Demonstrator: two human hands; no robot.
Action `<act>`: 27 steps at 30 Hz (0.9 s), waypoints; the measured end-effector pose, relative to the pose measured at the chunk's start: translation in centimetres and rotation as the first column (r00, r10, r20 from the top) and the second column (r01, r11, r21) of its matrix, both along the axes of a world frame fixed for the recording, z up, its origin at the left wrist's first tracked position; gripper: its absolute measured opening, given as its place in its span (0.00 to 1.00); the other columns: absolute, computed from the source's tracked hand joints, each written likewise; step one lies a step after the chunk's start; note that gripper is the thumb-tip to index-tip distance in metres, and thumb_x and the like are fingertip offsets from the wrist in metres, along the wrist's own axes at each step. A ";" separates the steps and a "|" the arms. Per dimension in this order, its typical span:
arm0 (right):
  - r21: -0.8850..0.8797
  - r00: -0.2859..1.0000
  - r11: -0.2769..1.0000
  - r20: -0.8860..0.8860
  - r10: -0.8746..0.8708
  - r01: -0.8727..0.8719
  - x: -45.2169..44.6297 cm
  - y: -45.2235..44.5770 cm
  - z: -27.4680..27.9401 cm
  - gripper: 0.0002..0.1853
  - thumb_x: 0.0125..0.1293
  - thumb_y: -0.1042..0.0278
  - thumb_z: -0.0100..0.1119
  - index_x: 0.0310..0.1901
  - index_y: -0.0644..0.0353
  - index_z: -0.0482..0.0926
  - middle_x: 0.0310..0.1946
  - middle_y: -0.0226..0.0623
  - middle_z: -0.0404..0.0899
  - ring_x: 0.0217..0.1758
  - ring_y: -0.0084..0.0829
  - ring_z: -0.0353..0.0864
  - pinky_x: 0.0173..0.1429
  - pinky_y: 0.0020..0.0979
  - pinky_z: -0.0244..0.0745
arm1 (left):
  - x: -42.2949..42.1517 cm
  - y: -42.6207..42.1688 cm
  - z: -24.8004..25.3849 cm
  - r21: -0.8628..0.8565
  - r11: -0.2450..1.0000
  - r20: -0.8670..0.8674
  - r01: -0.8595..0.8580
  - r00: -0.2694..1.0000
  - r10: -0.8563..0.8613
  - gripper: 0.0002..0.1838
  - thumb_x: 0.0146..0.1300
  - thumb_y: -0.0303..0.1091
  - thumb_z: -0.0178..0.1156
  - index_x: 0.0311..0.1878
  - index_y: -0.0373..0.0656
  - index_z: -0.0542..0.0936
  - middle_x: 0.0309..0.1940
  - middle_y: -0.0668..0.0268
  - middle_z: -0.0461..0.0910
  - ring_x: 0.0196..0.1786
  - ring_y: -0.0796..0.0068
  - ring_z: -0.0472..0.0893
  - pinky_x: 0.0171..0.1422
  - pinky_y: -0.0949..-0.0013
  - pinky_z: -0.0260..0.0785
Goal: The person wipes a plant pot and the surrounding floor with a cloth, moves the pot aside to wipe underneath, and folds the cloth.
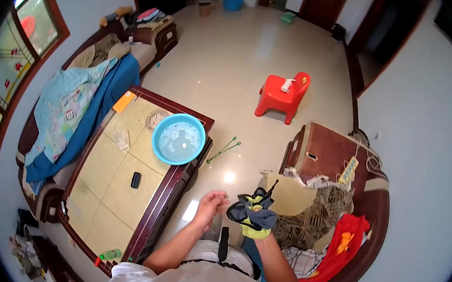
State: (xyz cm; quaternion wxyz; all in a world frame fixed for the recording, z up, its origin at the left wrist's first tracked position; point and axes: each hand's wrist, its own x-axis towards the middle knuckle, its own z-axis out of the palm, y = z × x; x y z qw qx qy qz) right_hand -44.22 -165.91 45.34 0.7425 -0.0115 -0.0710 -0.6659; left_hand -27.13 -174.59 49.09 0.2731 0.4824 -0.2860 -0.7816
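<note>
My left hand (212, 205) is raised in front of my body with its fingers loosely bent and apart, holding nothing. Bunched over my right hand is a grey, black and yellow-green fabric item (254, 210), perhaps a glove, with a dark strap end sticking up. The fabric hides the fingers of that hand, and a yellow-green band lies at the wrist. A small gap separates my left hand from the fabric. Ahead and to the left, a light blue basin (204, 139) of sudsy water stands at the corner of the low table (84, 181).
A red plastic chair (280, 94) with a white bottle (286, 85) on it stands ahead. The brown armchair (370, 211) is close on my right. Green sticks (224, 150) lie on the floor. On the table are a black object (136, 180) and a green bottle (110, 254).
</note>
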 end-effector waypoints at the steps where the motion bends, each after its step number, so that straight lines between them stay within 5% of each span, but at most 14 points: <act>1: 0.044 0.998 0.997 0.004 0.065 -0.065 -2.0 -2.9 -1.2 0.19 0.65 0.66 0.63 0.57 0.60 0.79 0.53 0.43 0.85 0.50 0.41 0.85 0.58 0.42 0.80 | -1.1 -3.2 -2.3 -0.041 0.996 0.008 -0.080 0.997 0.081 0.13 0.69 0.23 0.65 0.55 0.43 0.79 0.48 0.66 0.85 0.52 0.73 0.85 0.55 0.68 0.78; 6: 0.102 0.992 0.994 -0.111 0.057 -0.046 -10.2 -19.9 -0.5 0.17 0.63 0.68 0.68 0.54 0.62 0.81 0.48 0.44 0.86 0.47 0.38 0.87 0.55 0.39 0.82 | -7.8 -19.4 -5.0 -0.033 0.970 -0.045 -0.240 0.970 0.238 0.20 0.57 0.13 0.72 0.50 0.40 0.77 0.46 0.63 0.80 0.49 0.69 0.85 0.52 0.71 0.81; 8: 0.146 0.946 0.974 -0.300 -0.122 0.172 -11.7 -27.3 3.4 0.15 0.64 0.69 0.69 0.51 0.58 0.81 0.46 0.42 0.85 0.45 0.39 0.85 0.52 0.40 0.82 | -10.6 -26.0 -3.8 -0.015 0.971 -0.070 -0.240 0.969 0.238 0.20 0.57 0.14 0.72 0.49 0.40 0.77 0.47 0.62 0.80 0.48 0.69 0.85 0.53 0.70 0.82; 11: 0.255 0.939 0.935 -0.300 -0.166 0.246 -16.8 -35.0 -0.4 0.14 0.67 0.67 0.67 0.53 0.53 0.82 0.52 0.37 0.85 0.53 0.36 0.84 0.59 0.45 0.80 | -15.4 -34.9 -2.2 -0.012 0.981 -0.101 -0.196 0.976 0.194 0.17 0.61 0.15 0.71 0.48 0.42 0.76 0.47 0.64 0.81 0.48 0.71 0.86 0.53 0.70 0.82; 14: 0.241 0.975 0.970 -0.220 0.026 0.028 -20.7 -43.1 0.4 0.14 0.67 0.66 0.65 0.52 0.57 0.79 0.42 0.37 0.82 0.44 0.33 0.80 0.52 0.36 0.77 | -19.6 -42.7 -1.6 -0.031 0.994 -0.115 -0.100 0.989 0.096 0.14 0.65 0.17 0.68 0.49 0.42 0.76 0.47 0.65 0.81 0.48 0.72 0.86 0.53 0.70 0.82; 17: 0.193 0.972 0.979 -0.233 -0.019 0.065 -25.1 -51.8 1.4 0.14 0.66 0.66 0.65 0.52 0.58 0.79 0.44 0.37 0.83 0.44 0.33 0.81 0.53 0.37 0.78 | -24.1 -51.1 -0.5 -0.058 0.998 -0.046 0.003 0.999 -0.005 0.15 0.66 0.17 0.67 0.50 0.43 0.77 0.48 0.65 0.81 0.49 0.71 0.86 0.52 0.71 0.81; 20: 0.315 0.933 0.920 -0.341 -0.119 0.233 -29.9 -59.3 0.0 0.16 0.66 0.67 0.65 0.54 0.53 0.79 0.48 0.34 0.82 0.45 0.32 0.81 0.52 0.39 0.78 | -28.6 -59.4 -2.7 -0.138 0.990 -0.082 -0.017 0.997 0.006 0.13 0.67 0.18 0.64 0.53 0.39 0.77 0.50 0.62 0.80 0.45 0.70 0.86 0.48 0.70 0.81; 21: 0.302 0.963 0.937 -0.251 -0.099 0.175 -32.5 -61.9 -2.3 0.16 0.66 0.67 0.65 0.55 0.50 0.78 0.49 0.33 0.81 0.45 0.32 0.80 0.51 0.39 0.78 | -30.2 -62.0 -3.1 -0.176 0.984 -0.107 -0.031 0.994 0.012 0.13 0.68 0.19 0.64 0.53 0.38 0.76 0.50 0.61 0.80 0.44 0.69 0.86 0.46 0.70 0.81; 23: -0.004 0.946 0.986 -0.280 -0.164 0.170 -35.9 -70.1 -0.1 0.12 0.71 0.72 0.61 0.53 0.46 0.76 0.45 0.31 0.78 0.41 0.29 0.76 0.45 0.34 0.75 | -33.6 -68.1 -2.1 -0.212 0.976 -0.025 -0.052 0.999 0.048 0.12 0.69 0.21 0.62 0.54 0.39 0.76 0.46 0.61 0.81 0.34 0.73 0.83 0.40 0.70 0.78; 27: 0.203 0.882 0.939 -0.441 -0.165 0.277 -42.6 -82.5 0.9 0.11 0.75 0.72 0.56 0.57 0.51 0.74 0.45 0.33 0.77 0.43 0.27 0.75 0.45 0.30 0.74 | -40.6 -79.3 1.0 -0.240 0.961 0.030 -0.140 0.988 0.151 0.11 0.72 0.26 0.60 0.55 0.40 0.75 0.41 0.59 0.83 0.22 0.77 0.76 0.31 0.73 0.72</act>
